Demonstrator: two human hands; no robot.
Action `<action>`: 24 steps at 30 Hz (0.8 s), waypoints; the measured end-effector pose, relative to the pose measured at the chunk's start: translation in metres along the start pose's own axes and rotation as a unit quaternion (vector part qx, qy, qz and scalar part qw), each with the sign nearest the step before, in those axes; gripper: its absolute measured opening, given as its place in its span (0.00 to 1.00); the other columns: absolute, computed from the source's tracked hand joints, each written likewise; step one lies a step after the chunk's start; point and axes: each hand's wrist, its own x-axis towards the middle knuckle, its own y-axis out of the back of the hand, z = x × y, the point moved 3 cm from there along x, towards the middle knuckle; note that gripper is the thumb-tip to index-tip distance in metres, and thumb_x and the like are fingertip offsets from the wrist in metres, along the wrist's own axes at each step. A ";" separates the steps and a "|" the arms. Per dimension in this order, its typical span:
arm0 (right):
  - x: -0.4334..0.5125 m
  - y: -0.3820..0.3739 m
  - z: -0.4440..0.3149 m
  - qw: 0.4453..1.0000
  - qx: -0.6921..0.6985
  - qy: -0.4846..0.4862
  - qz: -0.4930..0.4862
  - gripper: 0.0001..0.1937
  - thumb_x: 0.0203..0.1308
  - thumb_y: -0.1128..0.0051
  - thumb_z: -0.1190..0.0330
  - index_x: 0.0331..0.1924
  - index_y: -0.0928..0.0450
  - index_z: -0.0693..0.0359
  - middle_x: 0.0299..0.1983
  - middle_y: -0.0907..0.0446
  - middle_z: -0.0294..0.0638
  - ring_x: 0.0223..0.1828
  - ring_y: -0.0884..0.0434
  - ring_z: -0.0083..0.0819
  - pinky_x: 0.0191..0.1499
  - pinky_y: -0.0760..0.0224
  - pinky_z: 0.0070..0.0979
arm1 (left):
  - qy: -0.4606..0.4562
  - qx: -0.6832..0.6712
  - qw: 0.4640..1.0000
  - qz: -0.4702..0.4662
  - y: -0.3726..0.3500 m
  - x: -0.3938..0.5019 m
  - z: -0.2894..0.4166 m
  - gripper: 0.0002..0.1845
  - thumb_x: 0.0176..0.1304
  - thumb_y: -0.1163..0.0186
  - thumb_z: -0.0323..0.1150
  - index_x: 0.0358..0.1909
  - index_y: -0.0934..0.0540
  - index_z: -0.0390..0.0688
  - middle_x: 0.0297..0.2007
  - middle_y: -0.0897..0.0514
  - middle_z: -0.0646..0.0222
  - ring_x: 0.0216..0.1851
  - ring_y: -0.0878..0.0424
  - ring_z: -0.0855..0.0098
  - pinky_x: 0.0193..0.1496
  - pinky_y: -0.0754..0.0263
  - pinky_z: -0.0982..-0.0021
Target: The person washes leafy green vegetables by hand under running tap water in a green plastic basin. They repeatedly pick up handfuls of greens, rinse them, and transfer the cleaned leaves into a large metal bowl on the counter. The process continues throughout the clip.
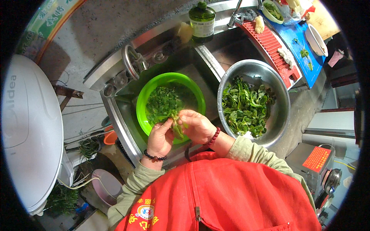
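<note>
Between my two hands is a small sprig of leafy greens (177, 129), its pale stem end pointing up. My left hand (160, 138) pinches it between thumb and fingers. From the other side, the fingertips of my right hand (197, 127) close on the same sprig. Both hands are over the near rim of a bright green plastic basin (142, 96), which stands in the left sink bowl. Leafy greens (162, 99) lie in water inside it. To the right, a stainless steel basin (284, 115) holds a heap of greens (245, 106).
A curved faucet (130, 62) rises behind the green basin. A green-tinted pump bottle (202, 24) stands at the sink's back edge. Beyond the steel basin are a red ridged board (267, 43) and a blue board (297, 37) with leaf scraps. A white Midea appliance (34, 130) fills the left side.
</note>
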 end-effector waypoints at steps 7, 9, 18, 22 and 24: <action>-0.002 -0.010 -0.008 0.978 -0.192 0.046 0.069 0.10 0.60 0.39 0.68 0.44 0.24 0.60 0.36 0.21 0.32 0.38 0.23 0.20 0.38 0.28 0.19 | -0.149 0.246 0.956 0.058 0.004 -0.001 0.008 0.09 0.65 0.41 0.31 0.43 0.20 0.37 0.38 0.16 0.69 0.36 0.20 0.77 0.40 0.26 0.75; -0.004 -0.013 -0.012 0.949 -0.299 0.061 0.083 0.13 0.58 0.37 0.68 0.45 0.24 0.61 0.37 0.20 0.33 0.38 0.22 0.20 0.38 0.27 0.20 | -0.162 0.277 0.943 0.089 0.005 -0.002 0.009 0.07 0.63 0.38 0.30 0.36 0.20 0.37 0.32 0.16 0.71 0.34 0.22 0.81 0.40 0.29 0.79; -0.004 -0.012 -0.022 0.874 -0.478 0.055 0.068 0.08 0.58 0.38 0.71 0.39 0.20 0.66 0.32 0.18 0.33 0.32 0.22 0.16 0.34 0.26 0.17 | -0.001 0.140 0.989 -0.048 0.007 0.000 0.015 0.06 0.66 0.42 0.29 0.40 0.22 0.38 0.34 0.18 0.71 0.34 0.22 0.80 0.41 0.29 0.80; -0.004 -0.006 -0.018 0.955 -0.296 -0.001 0.005 0.07 0.60 0.40 0.71 0.40 0.20 0.64 0.33 0.18 0.35 0.33 0.21 0.19 0.36 0.26 0.19 | 0.040 0.038 0.997 -0.049 0.003 -0.004 0.015 0.06 0.66 0.43 0.30 0.42 0.22 0.41 0.33 0.18 0.72 0.32 0.22 0.79 0.39 0.26 0.79; -0.002 -0.004 -0.014 0.972 -0.232 -0.029 -0.003 0.07 0.61 0.41 0.71 0.41 0.21 0.62 0.34 0.18 0.36 0.35 0.20 0.22 0.38 0.26 0.21 | 0.036 0.003 0.998 -0.043 -0.001 -0.005 0.012 0.06 0.66 0.43 0.30 0.42 0.22 0.41 0.33 0.18 0.72 0.32 0.22 0.79 0.38 0.25 0.79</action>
